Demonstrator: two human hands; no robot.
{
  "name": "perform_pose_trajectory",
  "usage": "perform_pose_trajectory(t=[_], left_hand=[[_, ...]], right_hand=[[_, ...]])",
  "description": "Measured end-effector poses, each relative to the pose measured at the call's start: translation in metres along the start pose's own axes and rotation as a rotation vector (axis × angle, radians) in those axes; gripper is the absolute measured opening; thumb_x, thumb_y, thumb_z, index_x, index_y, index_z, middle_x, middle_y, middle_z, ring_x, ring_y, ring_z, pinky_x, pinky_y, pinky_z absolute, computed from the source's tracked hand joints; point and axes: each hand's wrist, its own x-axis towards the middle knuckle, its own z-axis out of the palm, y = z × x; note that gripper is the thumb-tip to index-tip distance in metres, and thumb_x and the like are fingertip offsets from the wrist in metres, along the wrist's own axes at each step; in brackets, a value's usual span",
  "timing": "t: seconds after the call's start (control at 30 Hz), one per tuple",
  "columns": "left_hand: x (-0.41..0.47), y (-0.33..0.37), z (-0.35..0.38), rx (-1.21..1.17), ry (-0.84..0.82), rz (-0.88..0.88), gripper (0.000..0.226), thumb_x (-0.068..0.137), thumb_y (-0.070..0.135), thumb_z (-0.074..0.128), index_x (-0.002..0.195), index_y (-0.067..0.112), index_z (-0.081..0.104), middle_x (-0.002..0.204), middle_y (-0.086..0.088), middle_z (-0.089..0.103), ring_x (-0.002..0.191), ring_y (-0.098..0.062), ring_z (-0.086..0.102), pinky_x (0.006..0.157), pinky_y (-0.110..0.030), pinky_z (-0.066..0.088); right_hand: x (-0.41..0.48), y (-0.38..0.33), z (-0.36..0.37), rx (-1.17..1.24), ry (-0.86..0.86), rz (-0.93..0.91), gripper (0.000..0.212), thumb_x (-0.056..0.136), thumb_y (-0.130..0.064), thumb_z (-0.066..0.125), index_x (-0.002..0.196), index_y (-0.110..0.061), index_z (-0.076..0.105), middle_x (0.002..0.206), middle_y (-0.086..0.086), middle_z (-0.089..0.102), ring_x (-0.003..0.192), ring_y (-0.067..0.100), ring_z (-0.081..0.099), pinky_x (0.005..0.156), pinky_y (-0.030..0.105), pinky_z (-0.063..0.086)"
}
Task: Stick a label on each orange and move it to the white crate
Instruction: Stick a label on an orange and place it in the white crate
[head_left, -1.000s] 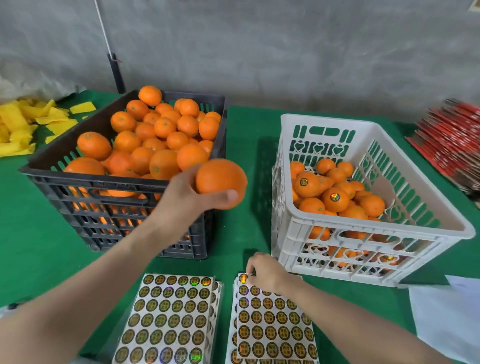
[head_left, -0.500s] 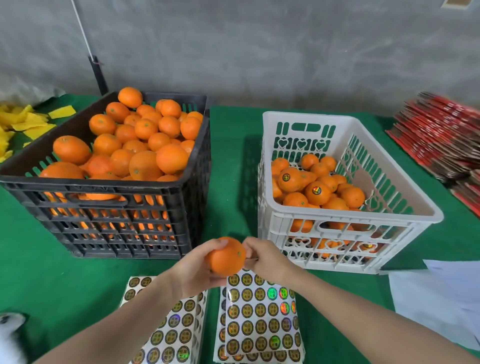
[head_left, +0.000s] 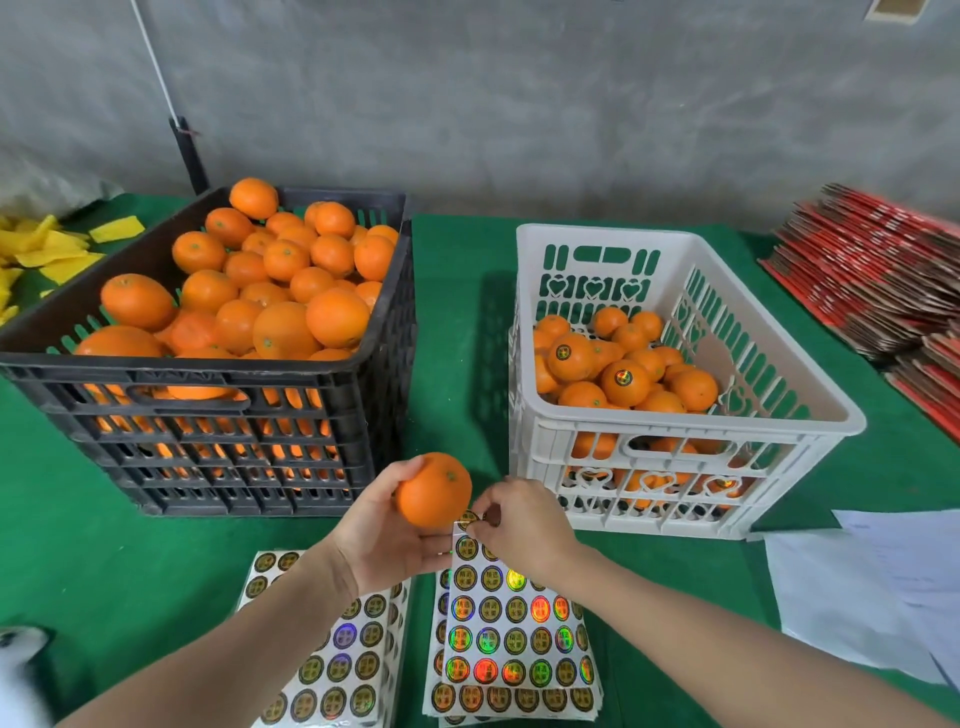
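Note:
My left hand (head_left: 382, 540) grips an orange (head_left: 434, 488) just above the near sticker sheets. Right beside it, my right hand (head_left: 522, 525) pinches a round label (head_left: 467, 518) at the top edge of the right stack of label sheets (head_left: 511, 634); its fingertips hide whether the label is off the sheet. The white crate (head_left: 779, 395) stands on the right, partly filled with oranges, some of them bearing labels. At the left, the black crate (head_left: 332, 415) is heaped with plain oranges.
A second stack of label sheets (head_left: 337, 670) lies under my left forearm. White papers (head_left: 883, 587) lie at the right front, red flat cartons (head_left: 878, 280) are piled far right, yellow scraps (head_left: 47, 254) far left. Green cloth (head_left: 457, 312) covers the table.
My left hand brought the orange down from beside the black crate to just above the label sheets. My right hand stayed at the right stack's top edge and now pinches a label.

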Motion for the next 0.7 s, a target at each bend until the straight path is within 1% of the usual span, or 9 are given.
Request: perform_pose_trajectory(t=[0.07, 0.13, 0.2, 0.23, 0.37, 0.47, 0.6, 0.67, 0.7], left_hand=[[-0.001, 0.0, 0.001, 0.032, -0.023, -0.007, 0.112, 0.033, 0.051, 0.09, 0.125, -0.002, 0.054, 0.118, -0.025, 0.05, 0.11, -0.036, 0.045, 0.115, -0.051, 0.026], [-0.001, 0.0, 0.003, 0.051, -0.037, -0.01, 0.113, 0.03, 0.05, 0.091, 0.124, -0.001, 0.055, 0.118, -0.024, 0.053, 0.109, -0.036, 0.05, 0.111, -0.051, 0.034], [0.0, 0.0, 0.006, 0.049, -0.048, -0.005, 0.107, 0.031, 0.048, 0.091, 0.122, 0.002, 0.057, 0.106, -0.022, 0.064, 0.094, -0.036, 0.063, 0.089, -0.047, 0.053], [0.0, -0.001, 0.007, 0.038, -0.055, -0.005, 0.107, 0.03, 0.047, 0.092, 0.121, 0.004, 0.057, 0.099, -0.022, 0.067, 0.085, -0.036, 0.067, 0.078, -0.044, 0.056], [0.001, -0.002, 0.009, 0.023, -0.068, -0.013, 0.107, 0.026, 0.045, 0.094, 0.118, 0.004, 0.058, 0.093, -0.021, 0.069, 0.079, -0.036, 0.069, 0.071, -0.042, 0.057], [0.002, 0.0, 0.009, 0.029, -0.063, -0.019, 0.098, 0.032, 0.047, 0.093, 0.113, 0.002, 0.062, 0.093, -0.022, 0.068, 0.08, -0.036, 0.068, 0.075, -0.043, 0.056], [0.004, 0.001, 0.007, 0.035, 0.016, -0.027, 0.081, 0.06, 0.048, 0.077, 0.122, 0.0, 0.057, 0.113, -0.026, 0.063, 0.102, -0.04, 0.063, 0.102, -0.051, 0.044], [0.004, 0.002, 0.005, 0.046, 0.055, -0.041, 0.078, 0.063, 0.048, 0.072, 0.122, 0.0, 0.056, 0.109, -0.026, 0.065, 0.098, -0.04, 0.065, 0.097, -0.049, 0.048], [0.004, 0.001, 0.004, 0.064, 0.069, -0.055, 0.077, 0.064, 0.047, 0.073, 0.123, 0.001, 0.055, 0.108, -0.025, 0.065, 0.096, -0.039, 0.066, 0.095, -0.048, 0.049]], right_hand=[[-0.002, -0.003, -0.001, 0.039, -0.007, 0.009, 0.017, 0.085, -0.023, 0.066, 0.099, -0.015, 0.072, 0.096, 0.001, 0.067, 0.088, 0.017, 0.06, 0.077, 0.025, 0.047], [-0.004, -0.004, 0.0, 0.065, 0.008, 0.025, 0.013, 0.083, -0.019, 0.067, 0.094, -0.013, 0.072, 0.092, 0.0, 0.068, 0.084, 0.015, 0.059, 0.074, 0.023, 0.046], [-0.007, -0.004, 0.002, 0.11, 0.049, 0.067, 0.005, 0.082, -0.016, 0.068, 0.086, -0.013, 0.071, 0.083, -0.004, 0.066, 0.077, 0.012, 0.057, 0.072, 0.023, 0.046], [-0.008, -0.004, 0.003, 0.135, 0.065, 0.093, 0.001, 0.081, -0.014, 0.069, 0.082, -0.014, 0.069, 0.078, -0.006, 0.063, 0.075, 0.01, 0.056, 0.072, 0.023, 0.047], [-0.009, -0.003, 0.007, 0.199, 0.075, 0.156, 0.004, 0.08, -0.011, 0.07, 0.078, -0.013, 0.067, 0.073, -0.008, 0.058, 0.071, 0.006, 0.053, 0.066, 0.015, 0.04], [-0.012, -0.002, 0.009, 0.196, 0.079, 0.114, 0.002, 0.083, -0.01, 0.066, 0.081, -0.011, 0.066, 0.078, -0.003, 0.064, 0.07, 0.007, 0.052, 0.065, 0.015, 0.04], [-0.017, 0.0, 0.01, 0.218, 0.08, 0.015, 0.006, 0.086, -0.006, 0.056, 0.085, -0.007, 0.062, 0.081, 0.005, 0.067, 0.07, 0.012, 0.056, 0.067, 0.024, 0.047], [-0.02, 0.001, 0.01, 0.255, 0.051, 0.025, 0.008, 0.088, -0.005, 0.054, 0.083, -0.011, 0.058, 0.077, 0.004, 0.065, 0.07, 0.016, 0.059, 0.066, 0.026, 0.048], [-0.021, 0.002, 0.01, 0.291, 0.038, 0.056, 0.012, 0.088, -0.005, 0.054, 0.081, -0.015, 0.056, 0.075, 0.0, 0.063, 0.07, 0.016, 0.06, 0.064, 0.022, 0.048]])
